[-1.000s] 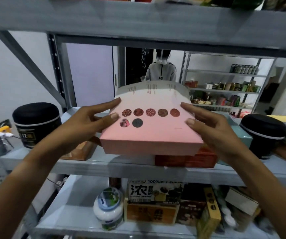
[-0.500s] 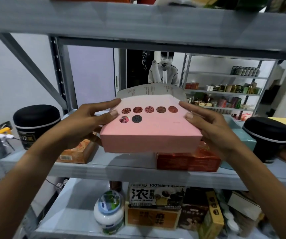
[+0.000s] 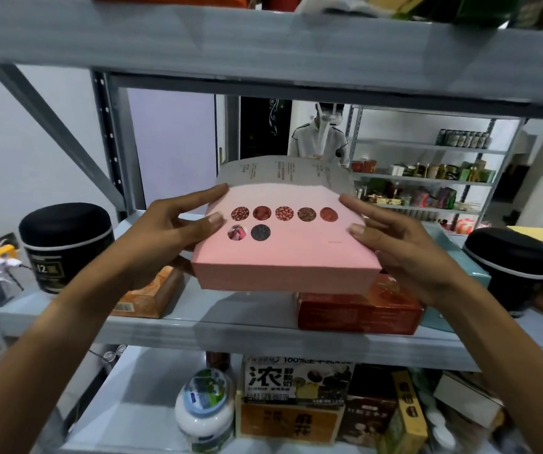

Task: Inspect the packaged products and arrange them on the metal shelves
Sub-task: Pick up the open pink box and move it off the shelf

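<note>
A flat pink box [image 3: 288,253] with several round food pictures on its top is held level above the middle metal shelf [image 3: 198,326]. My left hand [image 3: 171,237] grips its left side, thumb on the top face. My right hand [image 3: 397,247] grips the right side the same way. The box's grey printed far face tilts up behind. Under the box lies a red box [image 3: 358,311], and an orange box [image 3: 147,294] sits below my left hand.
Black round canisters stand at the shelf's left [image 3: 63,244] and right [image 3: 509,267]. A teal box [image 3: 460,276] lies right of the red one. The lower shelf holds a white tub [image 3: 204,411] and several cartons. Another person stands behind the rack.
The pink box has shifted slightly lower and closer to me, with both hands still holding its sides. The view has tilted a little.
</note>
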